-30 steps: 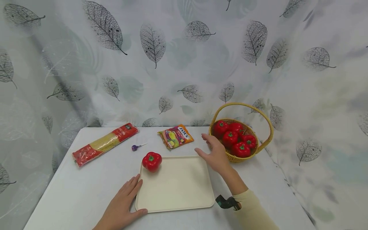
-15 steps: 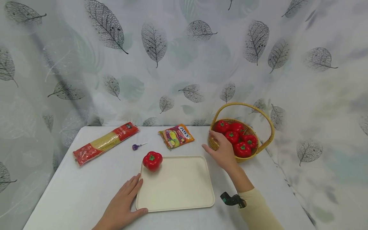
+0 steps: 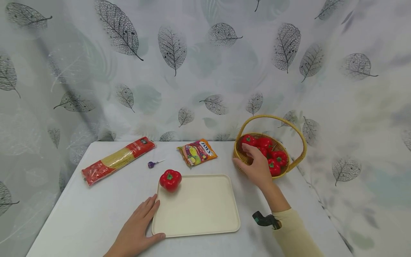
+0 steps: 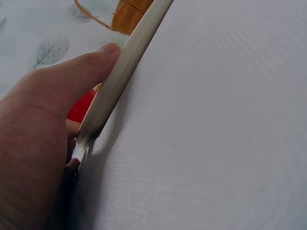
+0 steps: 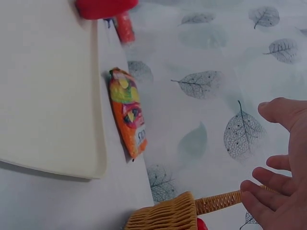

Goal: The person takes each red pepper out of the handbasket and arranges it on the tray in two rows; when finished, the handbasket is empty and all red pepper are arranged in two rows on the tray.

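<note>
My left hand [image 3: 135,226] rests along the left side of a cream tray [image 3: 199,207], thumb and fingertips at its near-left corner and left edge, fingers straight. In the left wrist view the thumb lies along the tray's rim [image 4: 115,79]. One red bell pepper [image 3: 170,180] sits in the tray's far-left corner. My right hand [image 3: 257,167] is over the left rim of a wicker basket [image 3: 239,153], fingers spread and nothing between them. Several red bell peppers [image 3: 279,158] fill the basket; the hand hides part of them from the head view.
A red-and-yellow noodle packet [image 3: 118,160] lies at the back left. Beside it is a purple lollipop [image 3: 152,164], and an orange candy bag [image 3: 197,152] lies behind the tray. The basket's tall handle [image 3: 300,142] arches over the peppers. A leaf-print curtain [image 3: 205,71] hangs behind the table.
My right hand has moved right, from beside the basket to over its left rim and peppers. The left hand, tray and pepper on it have stayed in place.
</note>
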`<state>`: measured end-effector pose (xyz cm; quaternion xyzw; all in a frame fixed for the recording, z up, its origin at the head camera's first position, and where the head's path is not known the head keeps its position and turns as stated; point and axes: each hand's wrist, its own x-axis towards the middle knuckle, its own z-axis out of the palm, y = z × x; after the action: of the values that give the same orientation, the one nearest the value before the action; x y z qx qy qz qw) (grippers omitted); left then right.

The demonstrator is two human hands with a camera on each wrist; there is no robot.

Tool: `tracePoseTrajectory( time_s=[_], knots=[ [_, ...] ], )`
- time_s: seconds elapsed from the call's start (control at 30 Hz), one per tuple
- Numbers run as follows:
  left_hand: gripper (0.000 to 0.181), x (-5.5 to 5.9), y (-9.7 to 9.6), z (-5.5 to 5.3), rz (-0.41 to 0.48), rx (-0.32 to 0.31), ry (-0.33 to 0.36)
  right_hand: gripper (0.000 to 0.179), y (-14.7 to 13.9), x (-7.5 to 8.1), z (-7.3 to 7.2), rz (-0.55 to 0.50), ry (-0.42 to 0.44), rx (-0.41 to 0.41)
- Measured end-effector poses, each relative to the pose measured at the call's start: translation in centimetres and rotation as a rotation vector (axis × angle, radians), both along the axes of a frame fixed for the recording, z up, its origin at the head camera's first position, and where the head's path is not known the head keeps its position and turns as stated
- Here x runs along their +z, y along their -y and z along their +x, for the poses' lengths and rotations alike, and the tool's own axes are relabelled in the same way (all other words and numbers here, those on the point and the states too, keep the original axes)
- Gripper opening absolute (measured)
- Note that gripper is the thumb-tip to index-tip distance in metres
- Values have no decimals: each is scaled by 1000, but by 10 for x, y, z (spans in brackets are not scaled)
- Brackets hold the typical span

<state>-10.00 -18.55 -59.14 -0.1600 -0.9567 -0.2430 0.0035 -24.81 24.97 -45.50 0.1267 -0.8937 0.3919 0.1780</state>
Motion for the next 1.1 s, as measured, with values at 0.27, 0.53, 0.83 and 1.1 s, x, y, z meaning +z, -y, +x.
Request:
tracePoseTrajectory(
  time_s=[0.27, 0.53, 0.83, 1.1],
  knots=[
    [113, 1, -1, 1, -10, 4, -13, 66, -15, -1, -6, 8, -13, -17],
    [117, 1, -1, -2, -41, -1, 19, 69, -30, 1, -6, 14, 12, -53],
    [115, 1, 0, -1, -27, 9, 23, 68, -40, 3, -8, 42, 16, -97],
    [114, 1, -1, -1, -20, 0, -7, 68, -49, 3, -10, 47, 47, -115]
  ],
)
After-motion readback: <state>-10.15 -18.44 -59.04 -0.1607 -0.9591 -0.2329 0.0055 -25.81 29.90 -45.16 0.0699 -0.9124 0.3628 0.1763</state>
